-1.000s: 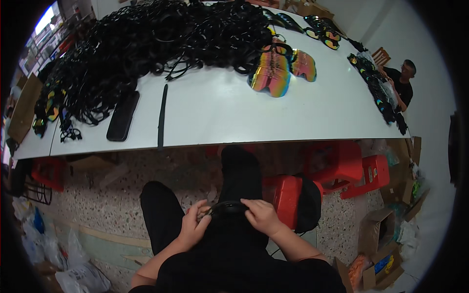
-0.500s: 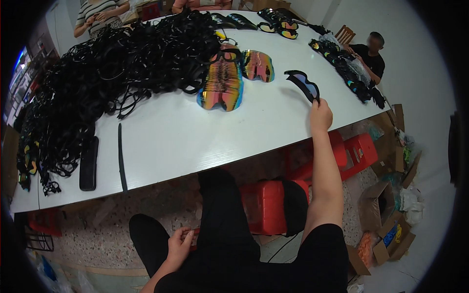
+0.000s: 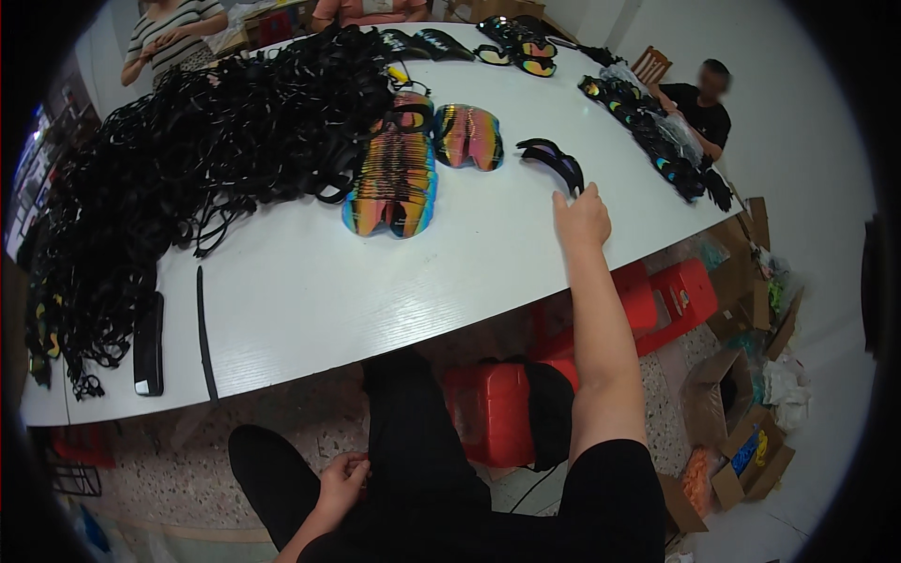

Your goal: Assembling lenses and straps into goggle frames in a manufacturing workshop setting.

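Over the right part of the table my right hand (image 3: 583, 218) is closed on the near end of a black-framed pair of goggles (image 3: 560, 165). The goggles are tilted edge-on, low over or on the tabletop; I cannot tell which. To their left lie a long stack of mirrored orange-pink goggle lenses (image 3: 392, 178) and a shorter lens stack (image 3: 467, 137). Another black goggle frame (image 3: 405, 117) rests on the long stack. My left hand (image 3: 343, 483) stays low by my thigh, its fingers curled together; whatever they may hold is hidden.
A big heap of black straps (image 3: 235, 122) covers the table's left side. Near it lie a black phone-like slab (image 3: 148, 342) and a black strip (image 3: 204, 333). More goggles (image 3: 648, 141) line the right edge, by a seated person (image 3: 699, 113). Red stools (image 3: 488, 413) stand below.
My right hand has moved slightly farther over the table, and the goggles have turned so their lens barely shows. The whole view has shifted a little. My left hand stays by my thigh.
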Demonstrator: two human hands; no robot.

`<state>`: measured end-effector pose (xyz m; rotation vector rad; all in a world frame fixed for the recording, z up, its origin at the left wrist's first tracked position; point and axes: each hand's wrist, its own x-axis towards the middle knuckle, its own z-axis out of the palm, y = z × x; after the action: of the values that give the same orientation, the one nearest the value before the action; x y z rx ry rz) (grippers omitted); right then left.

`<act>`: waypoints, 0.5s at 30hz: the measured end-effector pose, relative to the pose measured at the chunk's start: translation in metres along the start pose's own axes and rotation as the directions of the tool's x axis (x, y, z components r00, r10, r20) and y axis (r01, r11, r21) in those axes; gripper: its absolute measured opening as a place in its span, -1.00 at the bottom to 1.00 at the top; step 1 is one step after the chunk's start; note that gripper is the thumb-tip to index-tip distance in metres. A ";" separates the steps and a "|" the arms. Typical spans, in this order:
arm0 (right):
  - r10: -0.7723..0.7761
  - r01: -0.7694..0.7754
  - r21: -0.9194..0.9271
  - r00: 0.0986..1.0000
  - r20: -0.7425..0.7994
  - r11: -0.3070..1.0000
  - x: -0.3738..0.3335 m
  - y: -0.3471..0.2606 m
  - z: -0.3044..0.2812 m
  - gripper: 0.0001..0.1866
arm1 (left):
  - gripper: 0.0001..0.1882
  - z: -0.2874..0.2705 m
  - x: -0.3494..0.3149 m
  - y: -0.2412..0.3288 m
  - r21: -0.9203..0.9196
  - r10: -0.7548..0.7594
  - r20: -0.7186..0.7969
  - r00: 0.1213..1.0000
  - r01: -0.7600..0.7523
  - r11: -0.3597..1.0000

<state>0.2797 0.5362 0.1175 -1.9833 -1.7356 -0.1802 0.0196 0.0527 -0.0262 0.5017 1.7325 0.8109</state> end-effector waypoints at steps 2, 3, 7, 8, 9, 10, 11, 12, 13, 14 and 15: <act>-0.024 0.024 0.023 0.999 -0.029 0.999 -0.002 -0.002 0.001 -0.36 | -0.70 0.003 0.008 -0.010 0.010 0.075 0.031 0.997 -0.075 0.997; -0.036 0.039 0.045 0.997 -0.065 0.998 -0.004 0.000 0.003 -0.34 | -0.69 0.003 0.012 -0.015 0.030 0.155 0.073 0.985 -0.158 0.987; -0.123 0.152 0.196 0.981 -0.150 0.969 -0.010 0.015 0.015 -0.11 | -0.65 0.002 0.014 -0.015 0.146 0.168 0.088 0.982 -0.180 0.973; -0.124 0.161 0.215 0.977 -0.174 0.963 -0.015 0.020 0.014 -0.11 | -0.63 0.000 0.010 -0.006 0.171 0.141 0.100 0.985 -0.157 0.973; -0.115 0.156 0.222 0.975 -0.189 0.962 -0.019 0.027 0.010 -0.14 | -0.61 -0.001 0.008 0.001 0.196 0.119 0.120 0.986 -0.141 0.970; -0.111 0.159 0.234 0.973 -0.204 0.959 -0.017 0.041 0.014 -0.18 | -0.61 -0.002 0.006 0.002 0.212 0.170 0.134 0.976 -0.196 0.957; -0.086 0.128 0.288 0.984 -0.154 0.949 -0.025 0.038 0.008 -0.23 | -0.62 -0.004 0.005 -0.002 0.230 0.216 0.147 0.965 -0.246 0.942; -0.119 0.189 0.298 0.964 -0.236 0.936 -0.036 0.032 0.007 -0.36 | -0.64 -0.006 0.004 -0.007 0.234 0.237 0.149 0.960 -0.267 0.935; -0.136 0.205 0.310 0.963 -0.231 0.928 -0.043 0.021 0.010 -0.36 | -0.64 -0.011 0.000 -0.011 0.225 0.235 0.127 0.964 -0.259 0.939; -0.227 0.314 0.346 0.936 -0.268 0.884 -0.051 0.011 0.014 -0.43 | -0.65 -0.016 -0.003 -0.013 0.246 0.256 0.140 0.956 -0.284 0.927; -0.307 0.411 0.370 0.900 -0.309 0.833 -0.063 -0.001 0.011 -0.50 | -0.67 -0.021 -0.006 -0.015 0.268 0.276 0.166 0.947 -0.312 0.911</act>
<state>0.2652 0.4852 0.0820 -1.2541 -1.7916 -0.1411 0.0021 0.0332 -0.0296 1.0141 1.6895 0.7167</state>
